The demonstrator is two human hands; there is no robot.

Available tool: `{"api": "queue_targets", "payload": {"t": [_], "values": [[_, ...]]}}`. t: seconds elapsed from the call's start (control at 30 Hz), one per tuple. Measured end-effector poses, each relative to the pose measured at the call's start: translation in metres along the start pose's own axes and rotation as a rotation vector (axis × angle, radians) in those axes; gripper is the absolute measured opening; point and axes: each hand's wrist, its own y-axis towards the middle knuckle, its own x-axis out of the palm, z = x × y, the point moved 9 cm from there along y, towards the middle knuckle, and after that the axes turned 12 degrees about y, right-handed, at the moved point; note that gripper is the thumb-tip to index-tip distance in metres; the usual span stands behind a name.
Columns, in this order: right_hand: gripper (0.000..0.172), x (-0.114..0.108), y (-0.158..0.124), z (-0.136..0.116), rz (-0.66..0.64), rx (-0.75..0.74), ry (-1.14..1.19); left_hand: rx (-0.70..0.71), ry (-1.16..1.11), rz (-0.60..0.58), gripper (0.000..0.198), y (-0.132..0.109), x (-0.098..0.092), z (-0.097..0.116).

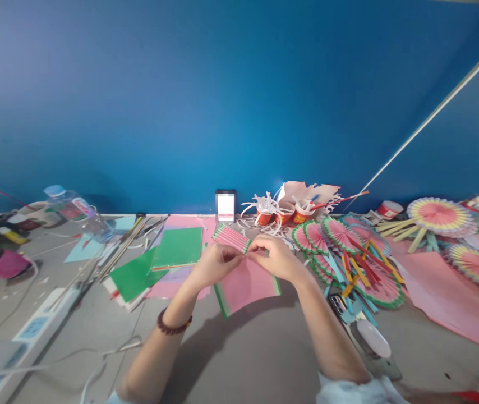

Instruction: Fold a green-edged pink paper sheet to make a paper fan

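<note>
A pink paper sheet with green side edges [248, 287] hangs from both hands above the grey table. Its far part is folded into narrow pleats, showing as a striped strip [231, 238]. My left hand [217, 262], with a dark bead bracelet on the wrist, pinches the paper near its middle. Close beside it on the right, my right hand [273, 257] pinches the same fold line. Fingers of both hands are closed on the paper. Green sheets [178, 247] lie on pink paper just left of the hands.
A phone [226, 206] stands against the blue wall. Red cups [302, 213] hold strips and pens. Several pleated paper fans [342, 235] lie right, beside large pink paper [450, 286]. At left are a plastic bottle [82, 210], thin sticks [124, 247] and a power strip [40, 331].
</note>
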Motion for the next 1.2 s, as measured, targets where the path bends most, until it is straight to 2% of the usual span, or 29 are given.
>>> {"api": "queue_targets", "payload": {"t": [0.17, 0.37, 0.87, 1.03, 1.2], "values": [[0.015, -0.005, 0.001, 0.01, 0.042, 0.068, -0.008, 0.026, -0.049, -0.068, 0.032, 0.0, -0.001, 0.003], [0.013, -0.008, 0.0, 0.018, 0.04, 0.113, 0.024, 0.001, -0.068, -0.051, 0.029, -0.003, -0.012, -0.005], [0.01, -0.007, -0.001, 0.026, 0.024, 0.152, 0.018, -0.051, -0.05, -0.024, 0.028, -0.002, -0.013, -0.009], [0.009, -0.008, -0.001, 0.02, 0.025, 0.124, -0.019, -0.083, -0.014, 0.034, 0.027, -0.001, -0.014, -0.007], [0.012, -0.004, -0.002, 0.003, 0.009, 0.037, -0.028, -0.026, 0.026, 0.069, 0.026, -0.002, -0.013, 0.0]]}}
